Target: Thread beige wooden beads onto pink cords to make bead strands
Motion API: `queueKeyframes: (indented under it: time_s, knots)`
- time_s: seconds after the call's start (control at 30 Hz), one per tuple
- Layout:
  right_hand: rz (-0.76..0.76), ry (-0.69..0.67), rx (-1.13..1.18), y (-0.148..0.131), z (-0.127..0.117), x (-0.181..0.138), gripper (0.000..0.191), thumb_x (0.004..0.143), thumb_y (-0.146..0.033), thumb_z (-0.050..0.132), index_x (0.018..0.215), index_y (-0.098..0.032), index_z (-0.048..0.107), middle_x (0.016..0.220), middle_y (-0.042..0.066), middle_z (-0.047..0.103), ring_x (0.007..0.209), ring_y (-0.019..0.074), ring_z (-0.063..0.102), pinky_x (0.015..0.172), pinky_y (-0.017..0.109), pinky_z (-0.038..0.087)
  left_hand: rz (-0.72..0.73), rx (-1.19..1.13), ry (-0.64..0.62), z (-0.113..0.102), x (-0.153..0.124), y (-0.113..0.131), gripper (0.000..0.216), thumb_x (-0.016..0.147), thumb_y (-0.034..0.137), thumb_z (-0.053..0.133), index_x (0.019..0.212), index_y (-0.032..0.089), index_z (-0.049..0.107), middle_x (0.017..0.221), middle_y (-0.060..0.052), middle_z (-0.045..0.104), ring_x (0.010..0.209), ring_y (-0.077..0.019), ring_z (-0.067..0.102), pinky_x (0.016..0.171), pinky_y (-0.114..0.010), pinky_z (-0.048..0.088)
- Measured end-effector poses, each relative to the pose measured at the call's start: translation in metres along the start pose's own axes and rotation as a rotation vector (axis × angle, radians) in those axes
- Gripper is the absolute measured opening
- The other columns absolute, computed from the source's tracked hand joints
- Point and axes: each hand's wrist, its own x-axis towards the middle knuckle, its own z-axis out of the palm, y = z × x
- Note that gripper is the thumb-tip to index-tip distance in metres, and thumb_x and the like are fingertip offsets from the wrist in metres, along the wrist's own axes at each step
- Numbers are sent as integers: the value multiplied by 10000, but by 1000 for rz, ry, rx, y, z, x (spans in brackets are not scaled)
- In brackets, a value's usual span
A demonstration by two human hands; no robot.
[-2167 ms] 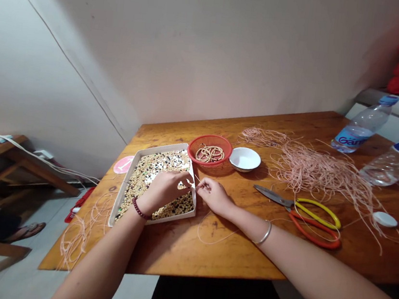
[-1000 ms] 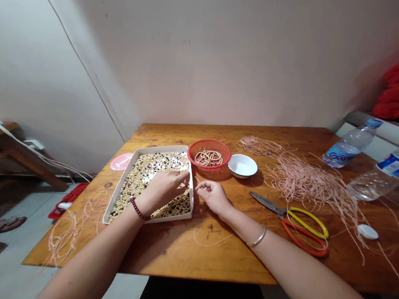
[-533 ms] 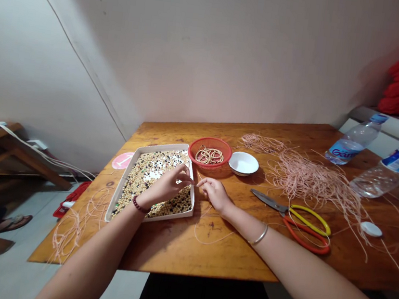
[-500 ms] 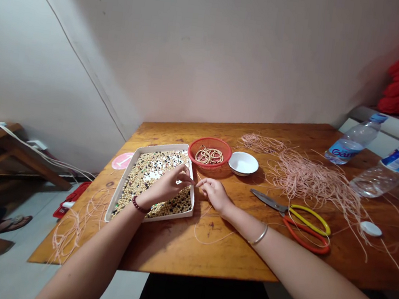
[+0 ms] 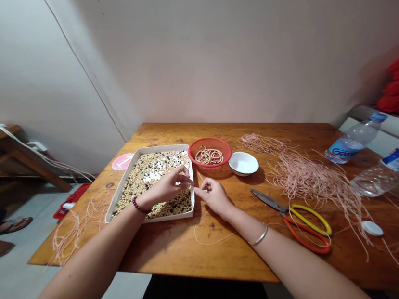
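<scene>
steady left hand [image 5: 168,184] and right hand [image 5: 214,196] close together at right rim of tray [image 5: 192,203]. cannot tell either grip. mind loose beads [image 5: 137,185].

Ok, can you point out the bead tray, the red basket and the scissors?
Bead tray [image 5: 176,216], head view: on its near wall.
Red basket [image 5: 218,144], head view: on the inside of its far wall.
Scissors [image 5: 283,209], head view: at the pivot.

One bottle [image 5: 367,130] has a blue label [image 5: 345,149] reading “Gan…”, the pink disc [image 5: 122,161] a white 1 or I
</scene>
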Motion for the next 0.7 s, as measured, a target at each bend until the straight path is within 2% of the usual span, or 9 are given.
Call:
queueKeyframes:
  time_s: [0.13, 0.5, 0.7]
  knots:
    - [-48, 66, -4, -1, 0, 0, 304, 701, -401, 622, 618, -204, 406, 563, -46, 412, 550, 107, 378, 517, 227, 305, -26, 42, 16, 0, 0, 1, 212, 808, 259, 586, 886, 194, 400, 833, -37, 642, 855, -168, 649, 689, -259, 495]
    - [-51, 64, 10, -1, 0, 1, 277, 705, -375, 602, 624, -204, 400, 575, -49, 410, 550, 106, 378, 536, 235, 311, 0, 94, 12, 1, 0, 1, 223, 822, 300, 592, 887, 189, 410, 843, -35, 627, 848, -169, 648, 678, -248, 482]
    - [-26, 53, 47, 1, 2, 2, 244, 711, -363, 581, 627, -198, 421, 576, -42, 433, 555, 109, 405, 543, 236, 326, 73, 148, 2, 3, -2, 5, 191, 829, 285, 587, 872, 193, 425, 852, -41, 667, 814, -173, 657, 673, -255, 482]
